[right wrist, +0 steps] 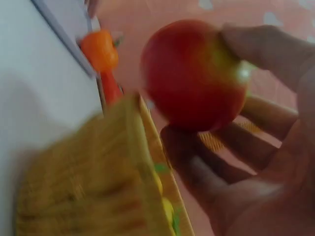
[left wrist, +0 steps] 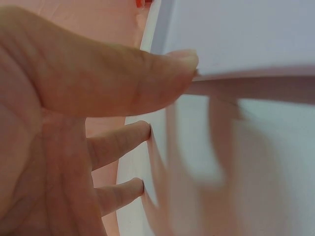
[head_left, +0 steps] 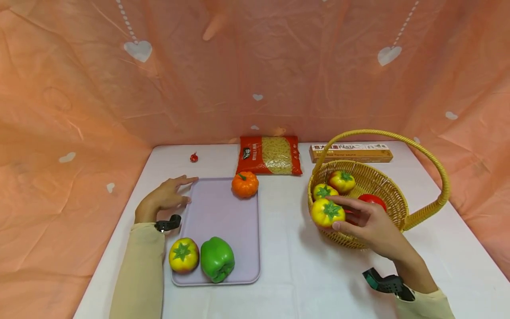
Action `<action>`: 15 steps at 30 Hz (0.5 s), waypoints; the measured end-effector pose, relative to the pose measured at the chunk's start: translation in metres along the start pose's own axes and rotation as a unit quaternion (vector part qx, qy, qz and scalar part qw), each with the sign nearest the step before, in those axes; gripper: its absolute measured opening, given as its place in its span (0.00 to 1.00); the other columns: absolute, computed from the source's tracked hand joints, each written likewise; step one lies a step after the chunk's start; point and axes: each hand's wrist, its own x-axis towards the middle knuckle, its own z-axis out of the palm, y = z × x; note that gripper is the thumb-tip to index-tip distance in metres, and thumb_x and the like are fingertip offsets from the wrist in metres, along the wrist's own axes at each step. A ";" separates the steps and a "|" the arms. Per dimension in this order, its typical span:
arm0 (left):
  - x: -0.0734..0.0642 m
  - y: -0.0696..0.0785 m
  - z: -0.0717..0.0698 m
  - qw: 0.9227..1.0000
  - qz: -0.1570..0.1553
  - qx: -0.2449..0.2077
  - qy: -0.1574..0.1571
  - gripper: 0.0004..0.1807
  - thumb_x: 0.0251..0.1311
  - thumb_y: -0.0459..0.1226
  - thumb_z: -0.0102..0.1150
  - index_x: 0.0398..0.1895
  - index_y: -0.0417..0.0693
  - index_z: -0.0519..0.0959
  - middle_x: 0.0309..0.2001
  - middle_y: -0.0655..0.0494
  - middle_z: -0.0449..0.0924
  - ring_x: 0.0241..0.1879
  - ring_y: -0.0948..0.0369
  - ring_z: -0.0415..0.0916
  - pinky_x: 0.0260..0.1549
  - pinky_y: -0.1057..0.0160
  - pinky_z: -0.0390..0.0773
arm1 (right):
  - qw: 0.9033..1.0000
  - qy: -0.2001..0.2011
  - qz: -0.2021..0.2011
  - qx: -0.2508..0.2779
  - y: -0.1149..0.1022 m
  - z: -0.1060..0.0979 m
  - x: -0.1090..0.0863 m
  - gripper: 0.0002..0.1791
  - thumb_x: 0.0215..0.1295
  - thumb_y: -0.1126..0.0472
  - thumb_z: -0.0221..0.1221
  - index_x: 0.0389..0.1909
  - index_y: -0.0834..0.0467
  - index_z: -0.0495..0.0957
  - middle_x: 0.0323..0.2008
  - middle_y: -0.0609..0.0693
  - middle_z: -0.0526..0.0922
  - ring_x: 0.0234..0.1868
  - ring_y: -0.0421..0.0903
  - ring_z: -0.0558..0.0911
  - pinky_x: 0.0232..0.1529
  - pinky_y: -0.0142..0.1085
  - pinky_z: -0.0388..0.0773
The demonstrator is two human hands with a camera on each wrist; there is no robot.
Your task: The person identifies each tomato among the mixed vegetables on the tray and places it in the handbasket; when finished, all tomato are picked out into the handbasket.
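Observation:
My right hand [head_left: 378, 228] holds a yellow-and-red tomato [head_left: 327, 213] with a green star-shaped top, thumb and fingers around its side. It hangs over the near left rim of the wicker basket [head_left: 384, 188]. In the right wrist view the red underside of the tomato [right wrist: 192, 73] shows. Two similar tomatoes [head_left: 341, 180] and a red round item [head_left: 373, 201], partly hidden, lie in the basket. My left hand [head_left: 165, 197] is at the left edge of the lilac tray [head_left: 223, 212]; in the left wrist view its thumb touches the tray's edge [left wrist: 256, 71].
On the tray lie a green bell pepper [head_left: 217, 259], another yellow-and-red tomato [head_left: 184, 255] and a small orange pumpkin [head_left: 245, 184]. Behind are a red pasta bag [head_left: 268, 155], a pasta box [head_left: 352, 153] and a tiny red item [head_left: 194, 157]. The basket's tall handle [head_left: 442, 177] arches above it.

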 end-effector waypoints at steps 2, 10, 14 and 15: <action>0.000 0.000 0.000 1.000 0.000 0.000 0.000 0.40 0.69 0.37 0.66 0.84 0.49 0.67 0.85 0.27 0.53 0.83 0.23 0.45 0.76 0.17 0.51 | 0.999 0.011 0.004 -0.030 0.003 -0.006 -0.001 0.27 0.71 0.68 0.71 0.71 0.61 0.81 0.63 0.62 0.83 0.54 0.33 0.87 0.53 0.25 0.86; 0.001 0.000 0.000 1.000 0.001 0.004 0.003 0.40 0.68 0.37 0.67 0.84 0.49 0.68 0.85 0.28 0.53 0.83 0.23 0.47 0.76 0.18 0.52 | 0.994 0.040 0.019 -0.100 0.014 -0.013 0.004 0.28 0.71 0.64 0.72 0.71 0.59 0.82 0.65 0.65 0.85 0.52 0.29 0.85 0.51 0.20 0.84; 0.001 0.000 0.001 1.000 0.000 0.000 0.003 0.40 0.68 0.37 0.67 0.84 0.49 0.68 0.85 0.28 0.53 0.83 0.23 0.46 0.76 0.18 0.51 | 0.989 0.049 0.023 -0.135 0.017 -0.012 0.009 0.29 0.70 0.62 0.74 0.70 0.59 0.83 0.61 0.64 0.88 0.49 0.30 0.84 0.48 0.20 0.83; 0.001 0.000 0.001 1.000 0.001 0.001 0.003 0.40 0.68 0.37 0.67 0.84 0.49 0.68 0.85 0.28 0.53 0.83 0.24 0.46 0.76 0.18 0.51 | 0.988 0.051 0.023 -0.146 0.018 -0.011 0.010 0.29 0.69 0.61 0.75 0.70 0.59 0.83 0.60 0.63 0.89 0.48 0.33 0.85 0.48 0.20 0.84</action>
